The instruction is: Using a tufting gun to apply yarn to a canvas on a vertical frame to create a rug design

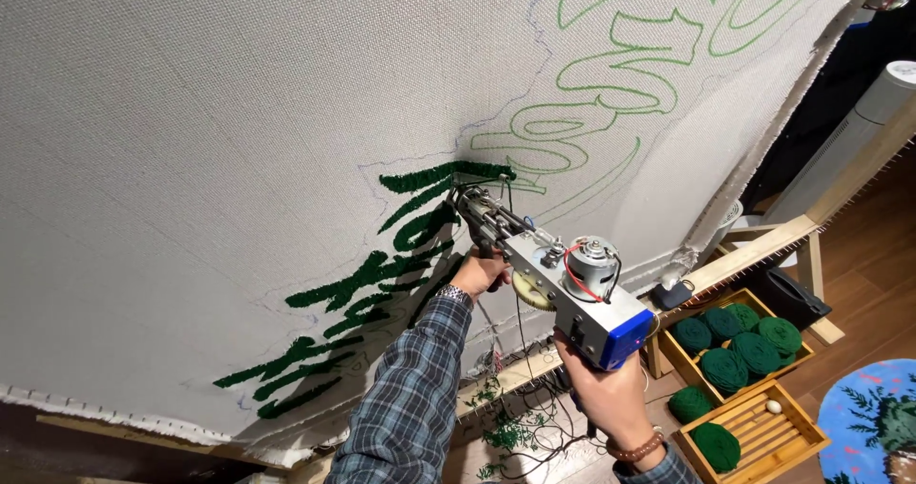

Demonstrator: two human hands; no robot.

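Fingers (pixel 482 272) of the left hand (pixel 477 276) are closed around the front handle of a tufting gun (pixel 563 288), while the right hand (pixel 596 389) is wrapped tightly about its rear grip beneath the blue housing. The gun's needle end is pressed against a stretched white cloth (pixel 210 159) at the edge of dark green tufted shapes (pixel 382 274). Green outlined shapes (pixel 611 73) are drawn higher on the cloth, not yet filled. A wooden frame (pixel 763 245) is seen along the cloth's edge. Balls of green yarn (pixel 739 346) are held in wooden trays (pixel 797 427) on the floor, and loose yarn scraps (pixel 506 436) lie below the gun.
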